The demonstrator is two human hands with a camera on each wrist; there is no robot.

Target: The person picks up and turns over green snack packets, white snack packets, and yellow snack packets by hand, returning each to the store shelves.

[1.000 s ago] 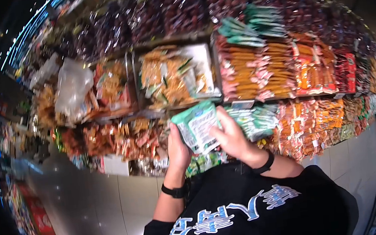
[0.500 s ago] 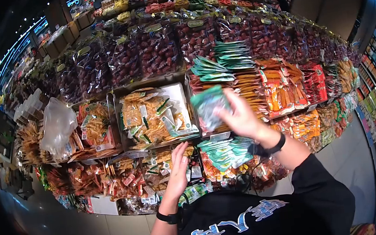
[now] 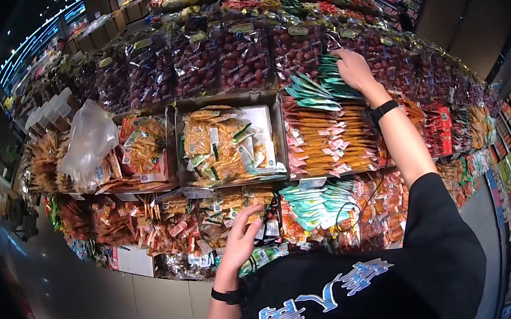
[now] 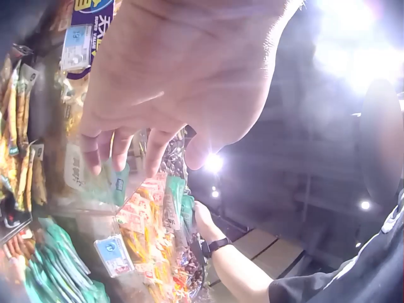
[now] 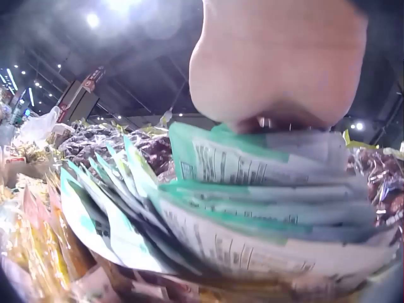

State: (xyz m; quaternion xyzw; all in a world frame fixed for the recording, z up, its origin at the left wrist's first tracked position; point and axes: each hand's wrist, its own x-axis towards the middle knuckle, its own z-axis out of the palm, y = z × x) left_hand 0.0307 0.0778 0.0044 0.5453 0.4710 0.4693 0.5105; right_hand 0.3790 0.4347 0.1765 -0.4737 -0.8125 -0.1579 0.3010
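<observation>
At the back of the upper display, my right hand [image 3: 357, 70] grips a green-and-white snack packet [image 5: 252, 161] at its top edge. Its fingertips are hidden behind the packet in the right wrist view. This packet stands at the back of a row of similar green packets [image 3: 311, 93], leaning on edge above orange-brown snack packets [image 3: 327, 133]. Lower down, my left hand [image 3: 239, 245] hovers over the front tier with fingers loosely extended and nothing in it. Below it in the head view are bagged snacks [image 3: 213, 226].
Bags of dark red dates [image 3: 245, 64] line the back. A bin [image 3: 278, 133] of yellowish snack packs sits left of the orange packets. More green packets [image 3: 319, 205] lie on the front tier. A clear plastic bag [image 3: 89, 143] rests at left.
A green packet held in both hands left the left hand and was carried by the right hand up and back to the green row. The left hand stayed low, its fingers relaxing.
</observation>
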